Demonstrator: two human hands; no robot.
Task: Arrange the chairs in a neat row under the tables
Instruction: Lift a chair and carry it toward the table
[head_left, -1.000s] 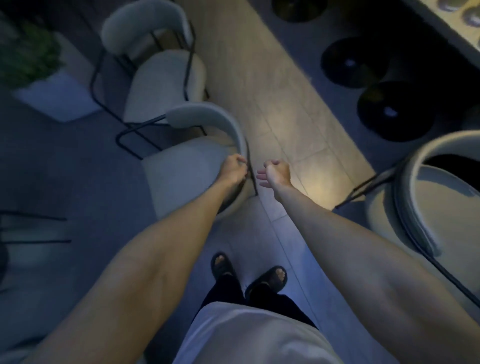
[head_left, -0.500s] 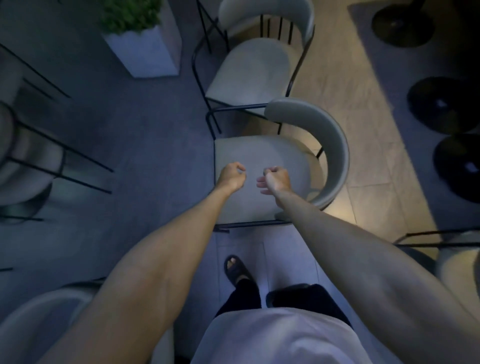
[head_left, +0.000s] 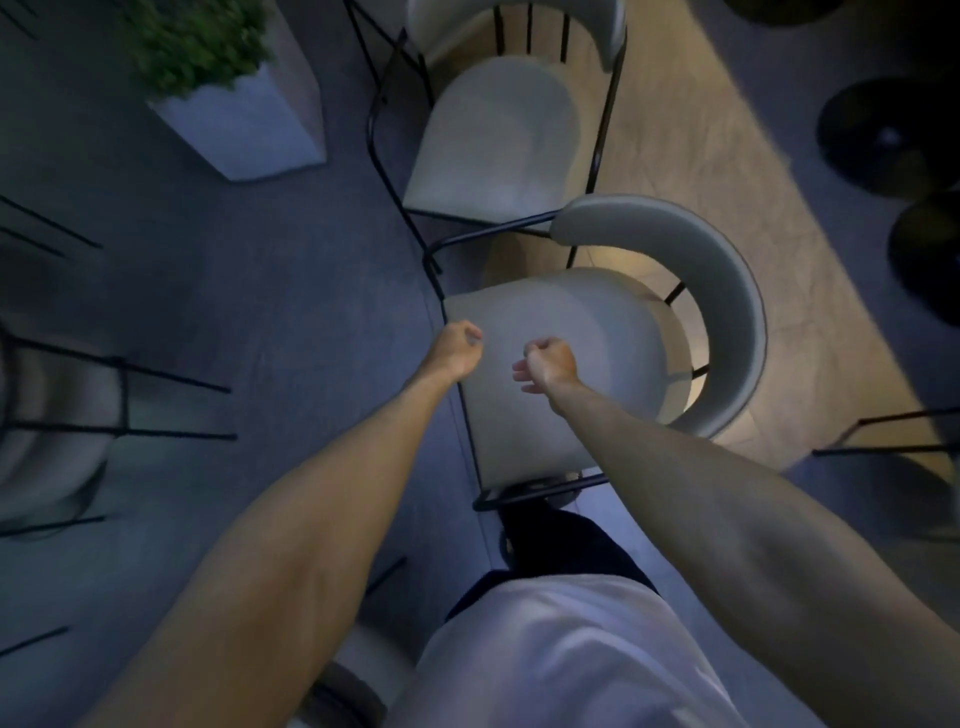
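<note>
Just beneath the left grip (head_left: 457, 345) and right grip (head_left: 548, 364), both clenched on nothing, sits the grey chair (head_left: 597, 322), backrest (head_left: 727, 291) beyond the right grip, presumably so they can seize and straighten it.

A white square planter (head_left: 244, 130) stands at the upper left, holding a leafy green plant (head_left: 197, 47) (too blurred to tell its kind). It sits on dark grey flooring (head_left: 234, 312), which meets a warmly lit strip of beige floor tiles (head_left: 701, 156) further right.
</note>
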